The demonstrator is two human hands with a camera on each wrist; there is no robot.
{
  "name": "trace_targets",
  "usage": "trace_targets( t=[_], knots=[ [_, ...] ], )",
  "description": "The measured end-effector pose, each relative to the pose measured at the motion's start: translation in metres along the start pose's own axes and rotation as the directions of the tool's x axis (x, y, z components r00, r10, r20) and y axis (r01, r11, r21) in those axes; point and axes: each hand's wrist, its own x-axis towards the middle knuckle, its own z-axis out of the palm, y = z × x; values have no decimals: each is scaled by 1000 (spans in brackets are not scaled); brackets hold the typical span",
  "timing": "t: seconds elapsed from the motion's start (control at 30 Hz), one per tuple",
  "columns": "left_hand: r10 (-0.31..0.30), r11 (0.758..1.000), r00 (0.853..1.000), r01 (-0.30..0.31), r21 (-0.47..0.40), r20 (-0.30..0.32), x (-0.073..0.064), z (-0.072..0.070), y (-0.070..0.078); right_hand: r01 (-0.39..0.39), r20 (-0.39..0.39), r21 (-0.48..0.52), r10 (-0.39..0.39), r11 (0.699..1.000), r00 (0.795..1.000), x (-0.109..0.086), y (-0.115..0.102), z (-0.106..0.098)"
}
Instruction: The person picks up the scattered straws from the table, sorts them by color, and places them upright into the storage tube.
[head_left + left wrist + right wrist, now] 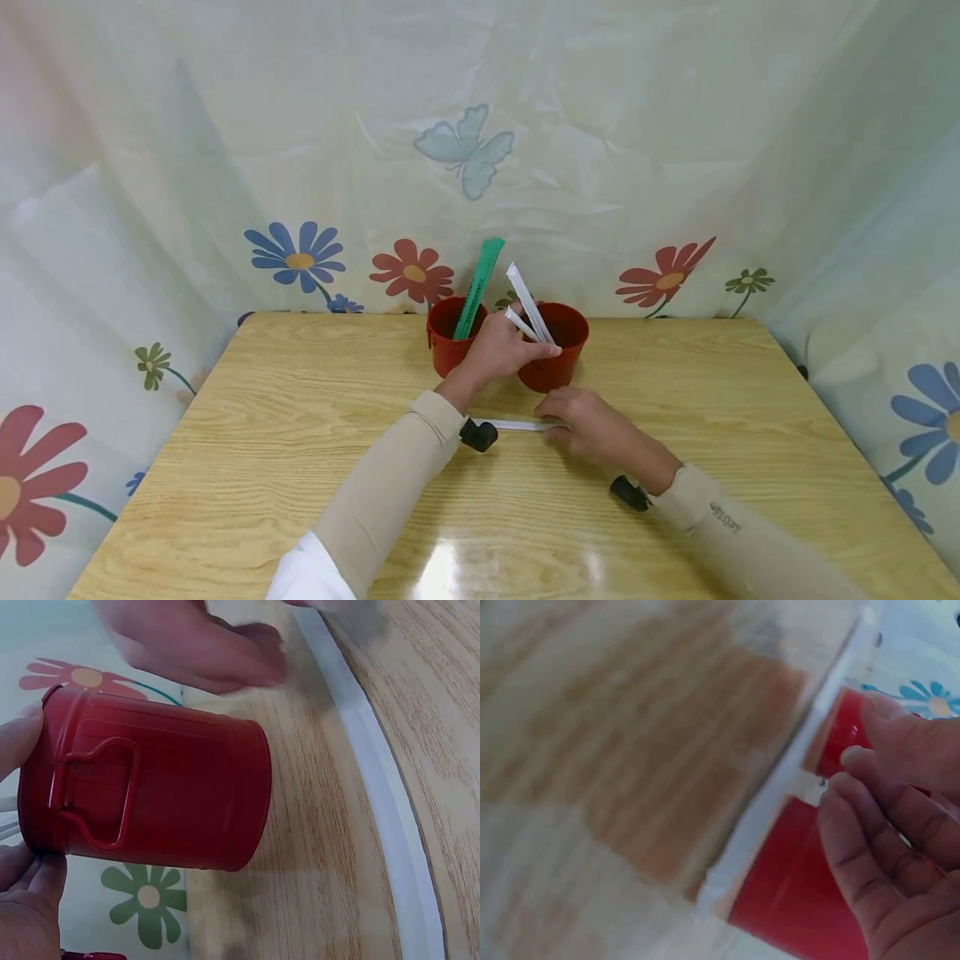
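Note:
At the back of the wooden table my left hand [501,346] grips the rim of the right red bucket [165,787], with its thumb and fingers at opposite sides in the left wrist view. Two slim white paper-wrapped sticks [529,302] lean out of this bucket. In front lies another white paper-wrapped stick [375,772], flat on the table. My right hand [588,423] is over its right end, fingers loosely bent. In the right wrist view the stick runs past the fingertips [832,796], and the hand shows nothing gripped.
Left of that bucket stands a second red bucket [448,354], holding a long green printed wrapper [478,287]. Behind the table [300,400] hangs a flowered plastic curtain [600,167], close to both buckets.

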Motion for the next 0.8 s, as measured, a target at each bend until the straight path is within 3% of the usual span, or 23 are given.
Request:
trace_targets(
  t=[0.17, 0.4, 0.6, 0.8],
  knots=[
    [4, 1000, 1000, -4, -2, 0, 0, 0, -1, 1, 77, -5, -1, 1000, 997, 4, -4, 10],
    [-5, 1000, 1000, 5, 21, 6, 0, -1, 0, 72, 70, -70, -67, 995, 995, 6, -9, 18],
    [-13, 1000, 1000, 13, 29, 6, 0, -1, 0, 25, 61, -166, -15, 986, 998, 12, -14, 15],
    [-14, 999, 1000, 14, 34, 12, 0, -2, 0, 45, 175, -149, -18, 988, 984, 15, -15, 14]
  ],
)
